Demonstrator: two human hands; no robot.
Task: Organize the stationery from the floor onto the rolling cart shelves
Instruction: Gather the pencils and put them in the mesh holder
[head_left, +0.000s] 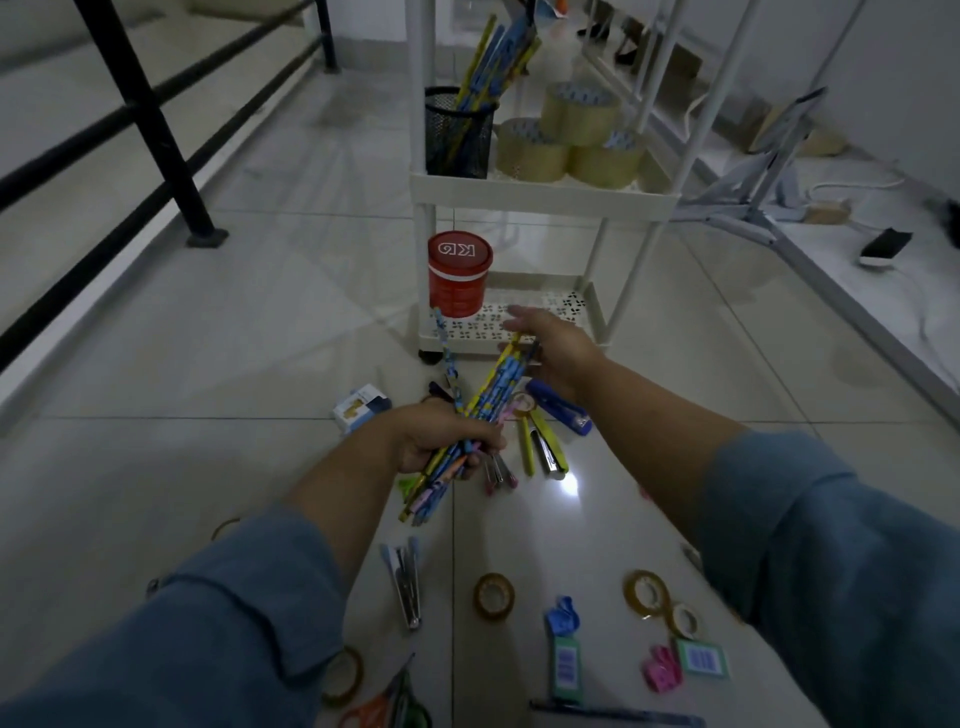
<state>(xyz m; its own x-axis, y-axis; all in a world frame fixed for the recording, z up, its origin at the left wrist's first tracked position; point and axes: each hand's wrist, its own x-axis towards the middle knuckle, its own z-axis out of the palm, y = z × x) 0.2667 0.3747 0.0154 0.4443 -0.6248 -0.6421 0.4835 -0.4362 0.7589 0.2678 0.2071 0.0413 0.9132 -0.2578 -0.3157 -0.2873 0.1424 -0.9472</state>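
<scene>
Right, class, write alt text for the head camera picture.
A person's left hand grips a bundle of patterned pencils above a tiled floor, the open right hand at their far ends. Ahead, a white rolling cart holds a mesh cup of pencils, tape rolls and a red tub; a stapler and scissors lie on the floor.

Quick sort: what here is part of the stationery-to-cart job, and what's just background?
Job:
- left hand gripping pencil bundle
- right hand at the bundle's far ends
- rolling cart: mesh cup, big tape rolls, red tub
- on the floor: blue stapler, small tape roll, scissors

Lying about:
- black railing
- folding stand
- small black-and-white device
</scene>
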